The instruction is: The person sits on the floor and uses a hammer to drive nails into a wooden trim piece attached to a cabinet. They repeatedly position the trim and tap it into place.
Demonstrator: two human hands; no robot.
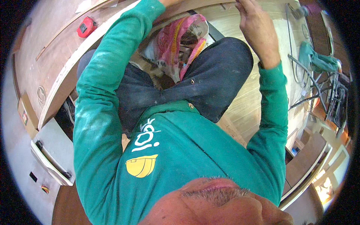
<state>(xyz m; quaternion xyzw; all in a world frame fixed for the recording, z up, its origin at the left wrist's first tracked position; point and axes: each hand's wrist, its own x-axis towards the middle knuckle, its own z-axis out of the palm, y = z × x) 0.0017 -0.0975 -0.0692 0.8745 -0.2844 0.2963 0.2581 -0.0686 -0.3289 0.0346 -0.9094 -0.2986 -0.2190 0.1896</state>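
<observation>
My left hand (170, 2) is cut off by the top edge; only the wrist and a little of the back of the hand show, so its fingers are hidden. My right hand (258, 32) is raised beyond my right knee. Its fingers are stretched toward the top edge, where the tips are cut off, and I see nothing held in them. A pink and white plastic sack (174, 39) with its mouth open lies past my crossed legs, between my two arms. Left of my left sleeve, a red tape measure (86, 27) rests on a brown wooden board (60, 22).
The board's long pale edge (65, 77) curves along my left side. On the right, a green cloth (318, 58) hangs near black metal legs and cables (311, 77). A grey-white panel (56, 150) stands at lower left. Light wood flooring (245, 101) shows beside my right knee.
</observation>
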